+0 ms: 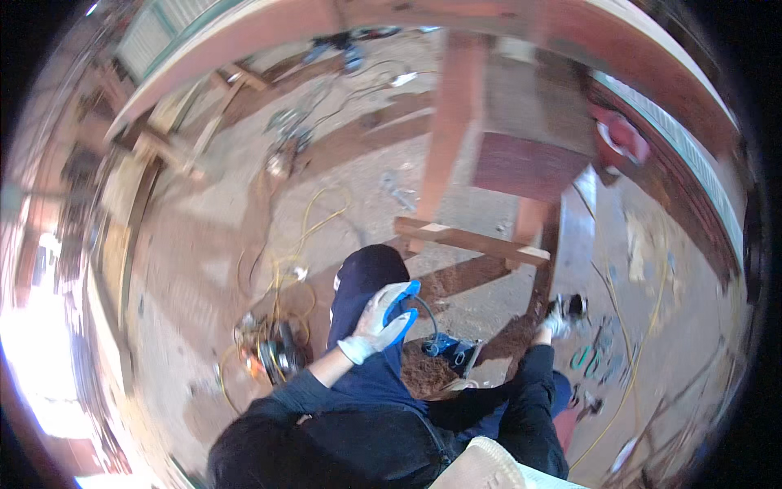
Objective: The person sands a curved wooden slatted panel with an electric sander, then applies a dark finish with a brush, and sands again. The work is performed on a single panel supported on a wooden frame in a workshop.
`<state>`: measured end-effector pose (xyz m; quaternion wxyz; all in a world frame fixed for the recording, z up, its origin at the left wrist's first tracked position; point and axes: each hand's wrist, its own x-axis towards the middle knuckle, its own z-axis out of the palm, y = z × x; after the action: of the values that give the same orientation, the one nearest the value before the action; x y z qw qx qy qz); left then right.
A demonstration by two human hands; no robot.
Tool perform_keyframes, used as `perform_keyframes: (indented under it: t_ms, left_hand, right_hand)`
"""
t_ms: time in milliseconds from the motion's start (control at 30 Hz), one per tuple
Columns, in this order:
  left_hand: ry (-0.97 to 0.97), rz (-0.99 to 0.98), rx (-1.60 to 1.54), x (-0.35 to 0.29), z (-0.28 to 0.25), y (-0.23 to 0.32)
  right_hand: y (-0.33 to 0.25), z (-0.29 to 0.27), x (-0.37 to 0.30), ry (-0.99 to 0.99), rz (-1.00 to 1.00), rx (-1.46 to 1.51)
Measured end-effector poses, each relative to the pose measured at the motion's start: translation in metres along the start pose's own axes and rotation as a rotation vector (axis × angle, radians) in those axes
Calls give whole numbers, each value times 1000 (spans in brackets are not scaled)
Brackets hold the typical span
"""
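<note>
My left hand (376,323), in a white work glove with a blue palm, is over my raised knee in dark blue trousers (366,273). Its thumb and fingers are apart with nothing between them. Down to the right, my gloved right hand (556,326) is closed around a small dark object with a pale, shiny part (575,306), too blurred to name. A blue power tool (440,344) lies on the ground between my legs, beside a heap of brown sawdust (428,371). Its dark cable (429,314) curves up close to my left fingertips.
Ahead stands a reddish wooden frame with a crossbar (468,240) and a thick block (533,167). An orange-and-black power tool (281,354) lies among yellow cords (305,236) at left. Green-handled tools (584,359) lie at right. A long curved-looking beam (269,41) crosses the top.
</note>
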<state>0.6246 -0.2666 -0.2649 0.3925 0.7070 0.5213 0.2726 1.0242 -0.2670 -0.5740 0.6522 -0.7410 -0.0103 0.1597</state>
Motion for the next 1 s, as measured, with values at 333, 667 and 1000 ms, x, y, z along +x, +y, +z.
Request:
perform_keyframes:
  t_ms: [333, 667, 1000]
  left_hand:
    - [-373, -236, 278, -72, 163, -91]
    - [209, -402, -329, -38, 186, -113]
    - [173, -436, -354, -52, 154, -66]
  right_hand:
    - [-48, -45, -127, -180, 327, -462]
    - [-40, -62, -234, -631, 525, 121]
    - [-79, -105, -314, -737, 1340, 388]
